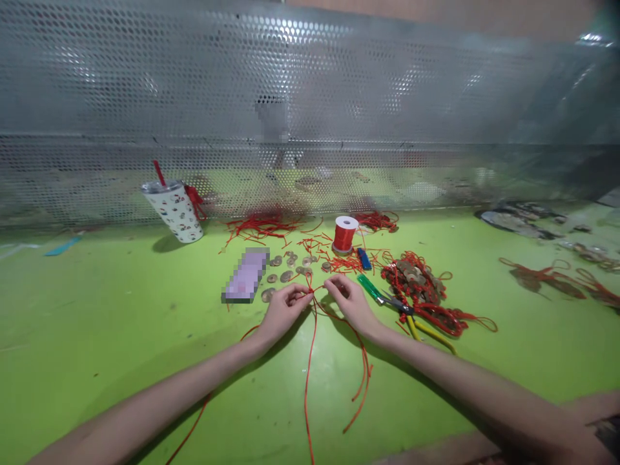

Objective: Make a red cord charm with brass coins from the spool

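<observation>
Between my hands is a red cord (307, 381) with a small knot and a loop at its top. My left hand (285, 309) pinches the cord at the knot, thumb against fingertips. On the other side, my right hand (349, 300) grips a strand of the same cord that runs sideways from the knot. Long loose ends trail down the green table toward me, and one passes under my left forearm. Several round brass coins (287, 276) lie just beyond my fingers. Right of my right hand are pliers with yellow handles (415, 328) and a green lighter (369, 287).
A spool of red cord (344, 236) stands behind, beside a blue lighter (363, 259) and red cord scraps (264, 224). Strung coins (414, 278) are heaped at right. A patterned cup (174, 212) with a straw stands left. A perforated metal panel (310, 116) borders the table's back.
</observation>
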Demonstrator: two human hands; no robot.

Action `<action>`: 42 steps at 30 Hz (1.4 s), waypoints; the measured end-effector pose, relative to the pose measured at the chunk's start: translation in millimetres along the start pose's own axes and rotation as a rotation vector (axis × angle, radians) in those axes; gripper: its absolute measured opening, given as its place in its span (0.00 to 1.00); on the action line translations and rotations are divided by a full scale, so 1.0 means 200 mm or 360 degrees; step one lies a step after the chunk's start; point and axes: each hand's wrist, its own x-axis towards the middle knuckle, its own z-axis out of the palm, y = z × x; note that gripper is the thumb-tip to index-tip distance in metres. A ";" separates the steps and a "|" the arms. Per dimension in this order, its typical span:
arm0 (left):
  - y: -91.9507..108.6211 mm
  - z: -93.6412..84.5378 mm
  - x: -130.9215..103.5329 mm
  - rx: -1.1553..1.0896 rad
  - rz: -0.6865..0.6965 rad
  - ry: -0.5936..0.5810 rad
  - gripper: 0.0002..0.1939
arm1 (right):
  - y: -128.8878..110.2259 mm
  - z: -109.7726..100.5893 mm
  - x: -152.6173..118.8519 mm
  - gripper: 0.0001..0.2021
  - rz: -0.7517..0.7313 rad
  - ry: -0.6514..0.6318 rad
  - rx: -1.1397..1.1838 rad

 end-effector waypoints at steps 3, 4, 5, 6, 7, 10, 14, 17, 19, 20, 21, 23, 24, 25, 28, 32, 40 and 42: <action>-0.01 0.00 0.00 0.0037 0.0025 -0.0038 0.14 | -0.01 0.01 -0.01 0.10 -0.0143 0.0014 -0.0156; -0.01 0.00 0.01 0.0045 0.0038 -0.0052 0.14 | -0.01 0.02 -0.01 0.09 -0.0199 0.0001 -0.0204; -0.02 0.00 0.01 0.0051 0.0051 -0.0064 0.14 | -0.01 0.02 -0.02 0.08 -0.0244 -0.0021 -0.0241; -0.02 0.00 0.01 0.0054 0.0065 -0.0073 0.14 | -0.01 0.02 -0.02 0.08 -0.0272 -0.0051 -0.0262; -0.03 0.00 0.02 0.0055 0.0083 -0.0077 0.14 | -0.01 0.03 -0.02 0.08 -0.0281 -0.0083 -0.0267; -0.04 -0.01 0.02 0.0061 0.0122 -0.0073 0.13 | -0.02 0.02 -0.02 0.07 -0.0232 -0.0169 -0.0213; -0.04 -0.02 0.02 0.0015 0.0088 -0.0120 0.13 | -0.01 0.02 -0.01 0.08 -0.0086 -0.0220 -0.0069; -0.04 -0.02 0.02 0.0001 0.0079 -0.0136 0.13 | 0.00 0.02 0.00 0.08 -0.0017 -0.0207 0.0003; -0.04 -0.03 0.02 0.0027 0.0084 -0.0112 0.13 | 0.00 0.02 0.00 0.08 -0.0011 -0.0197 0.0018; -0.04 -0.03 0.02 0.0031 0.0085 -0.0101 0.13 | 0.01 0.02 0.00 0.08 -0.0013 -0.0192 0.0022; -0.04 -0.03 0.02 0.0028 0.0086 -0.0089 0.13 | 0.01 0.02 0.00 0.09 -0.0015 -0.0185 0.0024; -0.04 -0.03 0.02 0.0012 0.0086 -0.0065 0.12 | 0.01 0.02 0.00 0.09 -0.0014 -0.0171 0.0027; -0.03 -0.03 0.02 0.0001 0.0084 -0.0053 0.12 | 0.01 0.02 0.00 0.09 -0.0011 -0.0165 0.0028; -0.02 -0.03 0.02 -0.0009 0.0078 -0.0046 0.12 | 0.01 0.01 0.00 0.09 -0.0007 -0.0160 0.0027; 0.00 -0.03 0.01 -0.0039 0.0036 -0.0072 0.13 | 0.02 0.01 0.00 0.10 0.0003 -0.0169 0.0035; 0.02 -0.03 0.01 -0.0084 -0.0021 -0.0135 0.14 | 0.01 0.00 0.00 0.11 0.0005 -0.0198 0.0045; 0.01 -0.03 0.02 0.0146 0.0036 -0.0231 0.15 | -0.02 -0.01 -0.01 0.12 0.0040 -0.0271 0.0121; 0.00 -0.03 0.02 0.0177 0.0048 -0.0236 0.15 | -0.03 -0.01 -0.01 0.12 0.0051 -0.0290 0.0135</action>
